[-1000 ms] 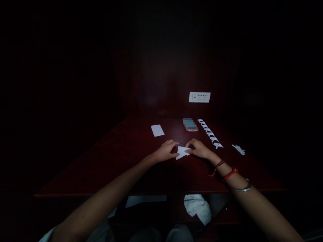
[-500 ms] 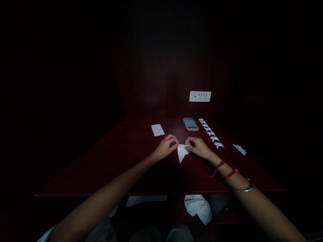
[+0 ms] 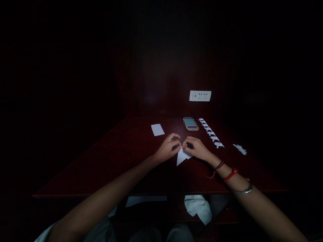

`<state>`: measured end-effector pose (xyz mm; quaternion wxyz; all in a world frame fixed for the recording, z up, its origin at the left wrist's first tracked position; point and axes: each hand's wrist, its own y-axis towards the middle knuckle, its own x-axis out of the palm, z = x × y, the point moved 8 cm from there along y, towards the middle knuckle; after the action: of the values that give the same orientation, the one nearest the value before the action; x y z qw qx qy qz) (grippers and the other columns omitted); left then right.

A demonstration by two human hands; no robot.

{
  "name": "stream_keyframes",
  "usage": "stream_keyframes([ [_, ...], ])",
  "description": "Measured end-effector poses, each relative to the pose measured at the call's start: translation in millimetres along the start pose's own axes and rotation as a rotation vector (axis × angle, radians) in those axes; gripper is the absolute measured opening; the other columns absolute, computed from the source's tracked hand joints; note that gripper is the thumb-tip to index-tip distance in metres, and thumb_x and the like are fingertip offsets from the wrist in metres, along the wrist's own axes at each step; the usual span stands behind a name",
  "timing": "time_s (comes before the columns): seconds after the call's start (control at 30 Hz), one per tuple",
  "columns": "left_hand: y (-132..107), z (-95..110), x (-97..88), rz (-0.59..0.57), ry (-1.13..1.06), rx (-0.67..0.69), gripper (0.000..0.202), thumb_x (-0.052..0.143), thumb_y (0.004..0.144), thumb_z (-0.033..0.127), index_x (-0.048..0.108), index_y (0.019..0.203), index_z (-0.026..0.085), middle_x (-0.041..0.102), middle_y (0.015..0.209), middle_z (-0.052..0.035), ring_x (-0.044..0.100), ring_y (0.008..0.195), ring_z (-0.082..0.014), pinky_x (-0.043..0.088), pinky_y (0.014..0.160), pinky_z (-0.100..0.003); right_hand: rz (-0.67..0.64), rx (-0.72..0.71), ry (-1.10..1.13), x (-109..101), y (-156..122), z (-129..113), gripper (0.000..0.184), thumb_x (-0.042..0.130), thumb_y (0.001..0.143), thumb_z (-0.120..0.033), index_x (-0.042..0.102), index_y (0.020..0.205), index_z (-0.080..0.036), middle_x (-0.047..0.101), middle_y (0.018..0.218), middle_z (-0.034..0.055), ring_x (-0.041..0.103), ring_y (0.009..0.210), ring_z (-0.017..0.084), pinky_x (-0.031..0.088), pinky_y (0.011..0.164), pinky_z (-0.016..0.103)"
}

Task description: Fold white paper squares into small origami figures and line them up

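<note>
- Compared with half a second ago, the fingertips of the two hands come closer together, almost meeting, and the lower point of the folded paper (image 3: 183,156) swings towards 7 o'clock.
- The left hand (image 3: 167,148), at 10 o'clock of this paper, has thumb and forefinger pressed together, pinching its upper corner.
- The right hand (image 3: 198,148), at 2 o'clock, pinches the upper edge just beside, with thumb and curled forefinger; how firmly, I cannot tell.
- The folded paper lies between the hands and hangs towards the person, over the table (image 3: 113,151); whether it touches the wood is not clear.
- I judge it very light, thin and easily creased, a little stiffer along its folds. The folded edges are probably the best place to hold, with fingertips only; a hard pull at a corner could tear it.
- At 11 o'clock lies a flat white sheet (image 3: 157,130); near 12 o'clock, a phone (image 3: 191,123).
- At 2 o'clock runs a row of folded pieces (image 3: 210,131); near 3 o'clock, a small pile of white strips (image 3: 240,149).
- Farther, at 1 o'clock, a socket plate (image 3: 200,96) sits on the wall.
</note>
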<state>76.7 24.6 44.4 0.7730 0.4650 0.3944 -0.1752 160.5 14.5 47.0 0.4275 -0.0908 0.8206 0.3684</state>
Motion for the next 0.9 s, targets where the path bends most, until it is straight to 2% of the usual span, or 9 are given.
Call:
stream_keyframes([
  [0.37, -0.3, 2.0, -3.1, 0.002, -0.010, -0.002, 0.012, 0.042, 0.074, 0.019, 0.054, 0.072, 0.017, 0.039, 0.104, -0.0042, 0.040, 0.095, -0.0159, 0.035, 0.080, -0.028, -0.020, -0.003, 0.014, 0.6, -0.5, 3.0, 0.008, 0.044, 0.065, -0.010, 0.050, 0.064, -0.014, 0.046, 0.064, -0.0011, 0.042, 0.061, 0.008, 0.032, 0.058, 0.019],
  [0.57, -1.1, -16.2, -27.4, 0.126, -0.007, -0.053, 0.012, 0.041, 0.074, 0.017, 0.053, 0.073, 0.016, 0.038, 0.103, -0.0042, 0.040, 0.095, -0.0150, 0.036, 0.079, -0.026, 0.009, 0.037, -0.032, -11.3, -1.7, 19.6, 0.005, 0.043, 0.064, -0.011, 0.046, 0.061, -0.014, 0.045, 0.063, -0.0014, 0.040, 0.059, 0.008, 0.031, 0.057, 0.019],
  [0.73, -1.1, -26.0, -30.9, 0.154, -0.023, -0.064, 0.011, 0.043, 0.074, 0.017, 0.054, 0.071, 0.017, 0.039, 0.100, -0.0032, 0.041, 0.095, -0.0147, 0.035, 0.081, -0.027, 0.025, 0.063, -0.054, -15.4, -2.9, 28.8, 0.005, 0.043, 0.064, -0.012, 0.045, 0.060, -0.015, 0.045, 0.063, -0.0010, 0.041, 0.059, 0.009, 0.032, 0.058, 0.020],
  [0.9, -3.5, -40.5, -37.1, 0.231, -0.025, -0.105, 0.010, 0.044, 0.072, 0.015, 0.052, 0.068, 0.017, 0.041, 0.096, -0.0026, 0.042, 0.093, -0.0141, 0.035, 0.082, -0.028, 0.076, 0.109, -0.110, -23.8, -6.6, 41.9, 0.006, 0.043, 0.063, -0.012, 0.044, 0.059, -0.015, 0.046, 0.062, -0.0006, 0.042, 0.060, 0.010, 0.033, 0.059, 0.021],
])
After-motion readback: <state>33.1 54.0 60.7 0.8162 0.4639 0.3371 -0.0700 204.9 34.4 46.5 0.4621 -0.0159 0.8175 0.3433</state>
